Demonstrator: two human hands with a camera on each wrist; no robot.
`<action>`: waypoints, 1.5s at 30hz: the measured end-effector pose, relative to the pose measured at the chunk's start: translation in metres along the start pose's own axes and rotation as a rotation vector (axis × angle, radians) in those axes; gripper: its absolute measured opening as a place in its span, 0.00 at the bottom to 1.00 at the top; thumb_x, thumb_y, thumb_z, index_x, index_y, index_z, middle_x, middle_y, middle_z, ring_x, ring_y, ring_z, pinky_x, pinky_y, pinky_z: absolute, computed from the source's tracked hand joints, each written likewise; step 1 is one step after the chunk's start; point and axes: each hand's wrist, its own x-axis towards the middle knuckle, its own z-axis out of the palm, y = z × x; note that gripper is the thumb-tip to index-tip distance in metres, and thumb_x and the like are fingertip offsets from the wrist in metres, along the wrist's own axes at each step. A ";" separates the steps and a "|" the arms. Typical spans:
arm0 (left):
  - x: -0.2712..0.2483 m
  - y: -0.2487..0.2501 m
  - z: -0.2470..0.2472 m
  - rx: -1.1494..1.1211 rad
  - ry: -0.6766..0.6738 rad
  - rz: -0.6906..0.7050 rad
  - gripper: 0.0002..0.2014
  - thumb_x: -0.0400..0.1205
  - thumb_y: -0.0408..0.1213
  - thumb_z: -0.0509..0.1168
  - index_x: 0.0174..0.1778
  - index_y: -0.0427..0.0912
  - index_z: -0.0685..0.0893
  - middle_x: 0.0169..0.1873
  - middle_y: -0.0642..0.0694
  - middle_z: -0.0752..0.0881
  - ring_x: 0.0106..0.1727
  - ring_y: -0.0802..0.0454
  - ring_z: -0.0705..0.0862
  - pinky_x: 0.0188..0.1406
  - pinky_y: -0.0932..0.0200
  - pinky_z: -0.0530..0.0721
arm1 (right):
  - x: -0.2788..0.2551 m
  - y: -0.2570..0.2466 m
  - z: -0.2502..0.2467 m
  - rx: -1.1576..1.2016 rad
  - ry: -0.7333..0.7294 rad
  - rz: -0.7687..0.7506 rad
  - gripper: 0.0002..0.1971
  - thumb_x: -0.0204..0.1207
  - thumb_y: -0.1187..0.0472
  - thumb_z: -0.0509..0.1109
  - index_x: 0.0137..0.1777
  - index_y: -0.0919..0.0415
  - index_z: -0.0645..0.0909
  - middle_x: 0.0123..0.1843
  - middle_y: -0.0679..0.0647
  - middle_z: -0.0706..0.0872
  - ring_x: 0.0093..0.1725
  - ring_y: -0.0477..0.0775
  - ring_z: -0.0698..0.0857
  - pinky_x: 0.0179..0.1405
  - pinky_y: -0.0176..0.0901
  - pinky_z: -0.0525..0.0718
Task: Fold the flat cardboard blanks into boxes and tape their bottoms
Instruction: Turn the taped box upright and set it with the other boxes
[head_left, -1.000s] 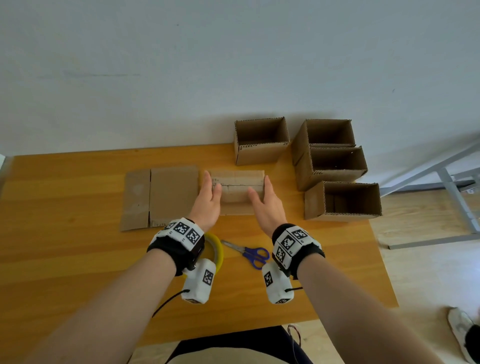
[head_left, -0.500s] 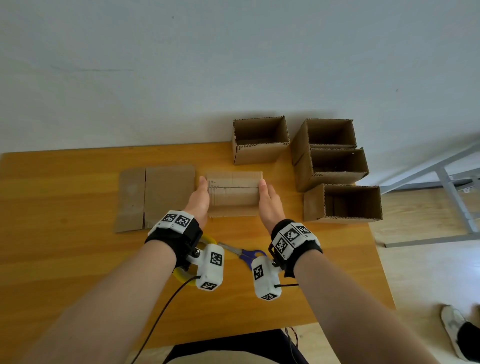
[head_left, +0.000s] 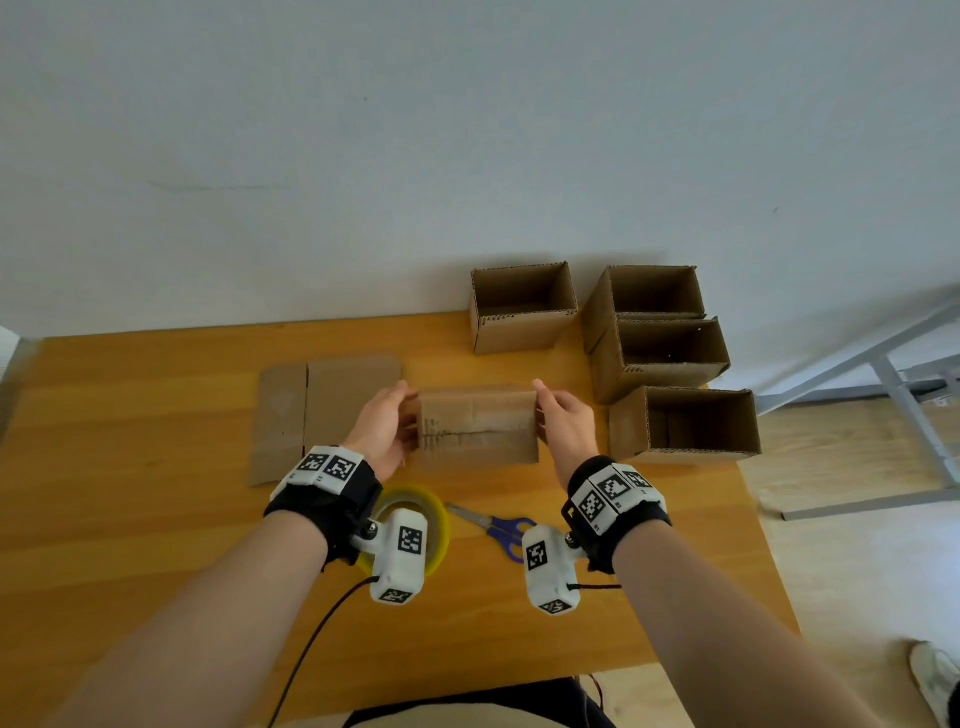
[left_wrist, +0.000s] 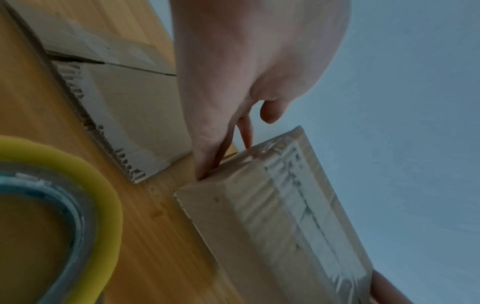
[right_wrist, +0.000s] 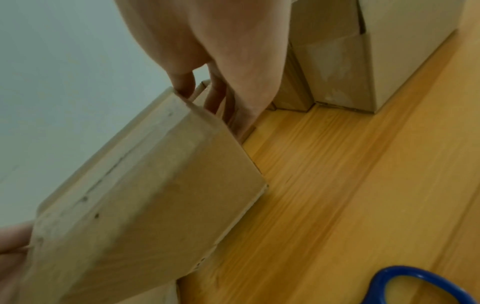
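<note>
A folded cardboard box (head_left: 478, 426) with clear tape along its bottom seam is held between my two hands over the table, taped face turned up towards me. My left hand (head_left: 382, 426) lies against its left end; in the left wrist view the fingers (left_wrist: 207, 160) press straight on that end of the box (left_wrist: 272, 216) and the thumb stands off it. My right hand (head_left: 563, 421) grips the right end; the right wrist view has its thumb (right_wrist: 182, 82) on the box's (right_wrist: 142, 195) top edge and its fingers down the side. A flat cardboard blank (head_left: 322, 410) lies left of the box.
Several open finished boxes (head_left: 522, 312) (head_left: 665, 353) (head_left: 685, 421) stand at the back right of the wooden table (head_left: 130, 467). A yellow-cored tape roll (head_left: 436, 519) and blue-handled scissors (head_left: 498, 525) lie near my wrists. A grey metal frame (head_left: 893, 384) stands beyond the table's right edge.
My hands slid from the top of the box to its two ends and tipped it up towards me. The blank, tape and scissors stayed put.
</note>
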 end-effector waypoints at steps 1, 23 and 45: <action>-0.003 0.002 -0.002 0.003 0.006 0.023 0.14 0.88 0.45 0.50 0.57 0.39 0.74 0.40 0.42 0.79 0.38 0.48 0.77 0.38 0.55 0.76 | -0.003 -0.002 0.001 0.014 -0.021 -0.013 0.11 0.81 0.47 0.64 0.44 0.53 0.81 0.50 0.55 0.85 0.55 0.56 0.84 0.63 0.55 0.82; 0.015 0.109 -0.066 0.102 0.081 0.277 0.21 0.84 0.36 0.63 0.72 0.36 0.74 0.66 0.39 0.80 0.68 0.44 0.77 0.69 0.44 0.77 | 0.002 -0.085 0.085 -0.187 -0.160 -0.339 0.23 0.81 0.54 0.66 0.75 0.56 0.71 0.66 0.49 0.80 0.65 0.46 0.77 0.65 0.40 0.75; 0.077 0.107 -0.048 0.198 0.113 0.262 0.20 0.84 0.26 0.58 0.73 0.40 0.72 0.73 0.42 0.73 0.65 0.51 0.76 0.68 0.47 0.78 | 0.067 -0.084 0.101 -0.552 -0.179 -0.282 0.20 0.85 0.61 0.58 0.76 0.63 0.70 0.64 0.58 0.83 0.50 0.47 0.81 0.42 0.27 0.78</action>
